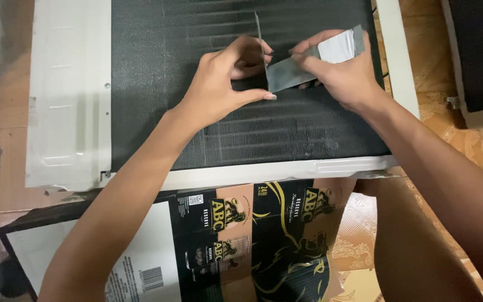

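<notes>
While both hands (286, 78) pinch it, grey tape strip (303, 64) creased, shiny

Both forearms are bare up to the lower edge of the picture, with no sleeve, cuff, watch or bracelet showing on them. The left hand (219, 84) and the right hand (342, 72) wear no gloves, and no ring shows on the fingers in view. The fingernails are short and unpainted. A bare knee shows under the right forearm.
</notes>
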